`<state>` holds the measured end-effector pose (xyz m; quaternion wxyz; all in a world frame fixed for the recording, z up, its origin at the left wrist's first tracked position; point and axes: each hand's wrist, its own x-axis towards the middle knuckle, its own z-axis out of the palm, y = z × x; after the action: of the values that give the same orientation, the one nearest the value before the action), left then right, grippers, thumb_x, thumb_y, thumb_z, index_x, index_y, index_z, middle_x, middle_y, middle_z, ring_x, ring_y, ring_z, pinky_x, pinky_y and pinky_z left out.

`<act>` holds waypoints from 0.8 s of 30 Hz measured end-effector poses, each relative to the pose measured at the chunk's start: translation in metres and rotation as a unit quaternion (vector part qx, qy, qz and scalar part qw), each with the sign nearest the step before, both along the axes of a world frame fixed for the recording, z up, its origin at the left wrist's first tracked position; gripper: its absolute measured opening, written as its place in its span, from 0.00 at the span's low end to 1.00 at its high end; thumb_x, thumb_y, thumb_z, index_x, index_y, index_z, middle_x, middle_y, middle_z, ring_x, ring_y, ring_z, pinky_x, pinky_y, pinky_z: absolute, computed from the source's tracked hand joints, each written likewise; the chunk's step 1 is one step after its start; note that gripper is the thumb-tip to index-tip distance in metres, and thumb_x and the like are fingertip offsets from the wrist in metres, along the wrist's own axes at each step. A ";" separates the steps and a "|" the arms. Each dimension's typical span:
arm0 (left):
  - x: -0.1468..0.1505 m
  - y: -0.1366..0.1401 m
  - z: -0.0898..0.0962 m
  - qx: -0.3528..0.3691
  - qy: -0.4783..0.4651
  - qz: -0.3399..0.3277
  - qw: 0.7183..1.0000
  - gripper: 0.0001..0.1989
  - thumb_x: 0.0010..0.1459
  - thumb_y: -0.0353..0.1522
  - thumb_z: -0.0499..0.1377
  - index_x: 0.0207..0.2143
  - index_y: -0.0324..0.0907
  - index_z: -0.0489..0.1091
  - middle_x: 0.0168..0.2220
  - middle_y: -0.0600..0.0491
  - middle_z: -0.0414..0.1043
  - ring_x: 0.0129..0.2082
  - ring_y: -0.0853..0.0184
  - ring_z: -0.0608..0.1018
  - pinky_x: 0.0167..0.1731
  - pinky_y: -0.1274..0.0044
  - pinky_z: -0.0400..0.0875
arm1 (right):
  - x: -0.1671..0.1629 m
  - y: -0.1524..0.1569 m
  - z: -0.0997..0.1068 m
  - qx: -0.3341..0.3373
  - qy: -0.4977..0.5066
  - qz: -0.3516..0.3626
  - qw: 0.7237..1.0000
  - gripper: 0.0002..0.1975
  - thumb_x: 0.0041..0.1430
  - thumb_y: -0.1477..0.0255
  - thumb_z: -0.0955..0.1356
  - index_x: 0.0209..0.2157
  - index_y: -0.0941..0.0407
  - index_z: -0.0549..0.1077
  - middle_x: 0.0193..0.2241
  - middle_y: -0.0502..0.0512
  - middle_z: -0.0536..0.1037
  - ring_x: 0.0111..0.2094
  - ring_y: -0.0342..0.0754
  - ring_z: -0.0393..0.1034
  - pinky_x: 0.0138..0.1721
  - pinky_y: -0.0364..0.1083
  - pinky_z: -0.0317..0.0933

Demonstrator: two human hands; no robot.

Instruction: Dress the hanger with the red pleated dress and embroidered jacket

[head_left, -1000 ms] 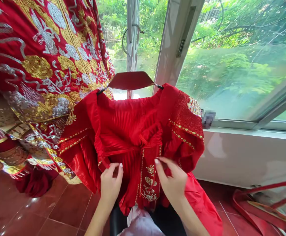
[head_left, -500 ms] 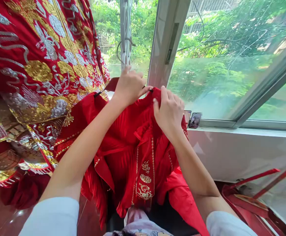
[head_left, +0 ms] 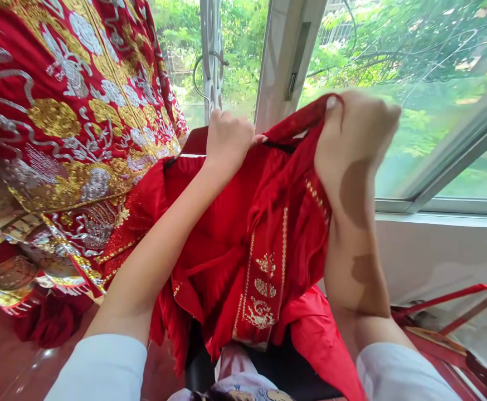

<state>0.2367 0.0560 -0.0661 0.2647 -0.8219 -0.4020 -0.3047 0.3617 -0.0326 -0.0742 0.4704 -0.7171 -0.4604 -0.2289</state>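
Note:
A red skirt-like garment point(head_left: 218, 217) with gold beading hangs in front of me, folds spread above my lap. My left hand point(head_left: 229, 139) is closed around the middle of a dark red clothes hanger point(head_left: 194, 142), whose metal hook point(head_left: 199, 83) curves up above the fist. At the hanger's left end a black clip point(head_left: 169, 162) touches the garment's top edge. With fingers wrapped around the garment's top band, my right hand point(head_left: 356, 131) stretches it up and to the right. A dark strip point(head_left: 280, 147), perhaps the hanger's other end, shows beneath the band.
A red robe point(head_left: 84, 111) with gold and silver embroidery hangs close on the left. Dark red cloth point(head_left: 53, 317) lies on the floor below it. Sliding windows point(head_left: 414, 128) and a sill point(head_left: 439, 220) are ahead right. A red dustpan-like object point(head_left: 439, 348) stands lower right.
My right hand has moved up and right, pulling the garment's top band away from the hanger. My left hand keeps its grip, now more tightly closed. The view has shifted slightly.

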 end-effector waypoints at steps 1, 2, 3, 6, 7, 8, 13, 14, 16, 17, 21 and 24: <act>0.001 0.000 0.000 0.004 0.005 0.009 1.000 0.18 0.64 0.39 0.50 0.39 0.38 0.76 0.38 0.41 0.73 0.44 0.53 0.72 0.44 0.64 0.56 | -0.012 -0.005 -0.014 -0.009 -0.015 -0.008 1.000 0.17 0.67 0.70 0.55 0.40 0.59 0.74 0.32 0.67 0.75 0.38 0.58 0.72 0.40 0.55 0.61; 0.001 0.000 -0.001 0.012 0.011 0.014 1.000 0.18 0.64 0.38 0.49 0.39 0.37 0.76 0.39 0.41 0.73 0.44 0.52 0.72 0.44 0.64 0.56 | -0.025 -0.008 -0.032 -0.021 -0.030 -0.012 0.999 0.17 0.66 0.72 0.55 0.41 0.60 0.74 0.31 0.67 0.76 0.37 0.60 0.73 0.37 0.55 0.63; 0.000 0.000 -0.002 0.020 0.018 0.016 1.000 0.18 0.65 0.37 0.49 0.40 0.37 0.76 0.39 0.41 0.74 0.45 0.52 0.72 0.44 0.64 0.56 | -0.036 -0.008 -0.050 -0.042 -0.037 -0.006 0.998 0.17 0.64 0.76 0.55 0.42 0.61 0.74 0.33 0.68 0.77 0.37 0.61 0.74 0.35 0.55 0.64; -0.007 0.002 -0.004 0.035 0.054 0.013 0.998 0.18 0.65 0.37 0.48 0.40 0.38 0.76 0.39 0.42 0.74 0.45 0.52 0.71 0.45 0.62 0.56 | -0.052 -0.003 -0.097 -0.048 -0.101 0.084 0.990 0.20 0.61 0.82 0.56 0.50 0.64 0.71 0.52 0.71 0.72 0.49 0.61 0.72 0.39 0.53 0.68; -0.009 0.003 -0.004 0.035 0.069 0.012 0.997 0.18 0.65 0.37 0.49 0.39 0.40 0.76 0.39 0.43 0.75 0.44 0.53 0.71 0.45 0.61 0.56 | -0.051 0.000 -0.105 -0.038 -0.110 0.113 0.987 0.21 0.61 0.81 0.56 0.51 0.63 0.71 0.55 0.70 0.70 0.51 0.60 0.71 0.41 0.53 0.68; -0.012 0.003 -0.004 0.034 0.081 0.008 0.996 0.17 0.64 0.38 0.50 0.39 0.42 0.77 0.39 0.44 0.75 0.44 0.53 0.71 0.45 0.61 0.56 | -0.045 0.002 -0.109 -0.025 -0.106 0.138 0.984 0.20 0.62 0.79 0.57 0.52 0.61 0.71 0.56 0.68 0.69 0.50 0.59 0.71 0.42 0.53 0.68; -0.019 0.000 -0.001 0.029 0.080 -0.043 0.995 0.14 0.61 0.40 0.52 0.36 0.51 0.78 0.37 0.46 0.76 0.43 0.53 0.71 0.46 0.58 0.58 | 0.021 0.022 -0.092 0.115 0.003 0.184 0.976 0.17 0.63 0.64 0.62 0.49 0.54 0.74 0.47 0.59 0.77 0.48 0.56 0.73 0.48 0.55 0.66; -0.020 -0.001 -0.001 0.028 0.078 -0.050 0.995 0.15 0.61 0.40 0.51 0.36 0.51 0.78 0.36 0.46 0.77 0.43 0.53 0.71 0.46 0.58 0.58 | 0.034 0.029 -0.088 0.126 0.021 0.203 0.971 0.17 0.61 0.63 0.64 0.48 0.54 0.74 0.48 0.59 0.77 0.50 0.56 0.71 0.50 0.55 0.65; -0.020 -0.003 -0.001 0.023 0.072 -0.059 0.995 0.16 0.60 0.40 0.51 0.36 0.50 0.78 0.36 0.46 0.76 0.44 0.52 0.72 0.46 0.58 0.58 | 0.054 0.042 -0.087 0.104 0.045 0.280 0.953 0.18 0.60 0.61 0.65 0.47 0.54 0.75 0.48 0.58 0.77 0.50 0.55 0.71 0.51 0.55 0.65; -0.019 -0.003 -0.001 0.015 0.064 -0.063 0.996 0.16 0.59 0.40 0.51 0.37 0.50 0.79 0.36 0.45 0.76 0.44 0.52 0.71 0.47 0.58 0.58 | 0.059 0.048 -0.088 0.086 0.055 0.321 0.942 0.18 0.60 0.60 0.65 0.46 0.54 0.76 0.47 0.57 0.78 0.49 0.55 0.72 0.50 0.55 0.65; -0.018 -0.004 -0.002 -0.022 0.023 -0.076 0.997 0.16 0.57 0.42 0.52 0.38 0.49 0.79 0.35 0.45 0.76 0.48 0.50 0.70 0.47 0.57 0.58 | 0.057 0.054 -0.099 0.100 0.090 0.380 0.915 0.19 0.58 0.60 0.66 0.46 0.55 0.76 0.45 0.55 0.79 0.47 0.52 0.73 0.51 0.53 0.64; -0.017 -0.002 -0.003 -0.015 0.023 -0.073 0.997 0.17 0.57 0.43 0.52 0.37 0.49 0.79 0.35 0.45 0.76 0.48 0.50 0.70 0.47 0.57 0.58 | 0.049 0.051 -0.102 0.163 0.149 0.370 0.902 0.15 0.56 0.61 0.68 0.40 0.55 0.79 0.39 0.53 0.81 0.42 0.51 0.74 0.47 0.53 0.66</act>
<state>0.2196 0.0541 -0.0694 0.2388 -0.8598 -0.3388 -0.2982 0.4105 0.0189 -0.1757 0.6948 -0.4341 -0.5735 -0.0010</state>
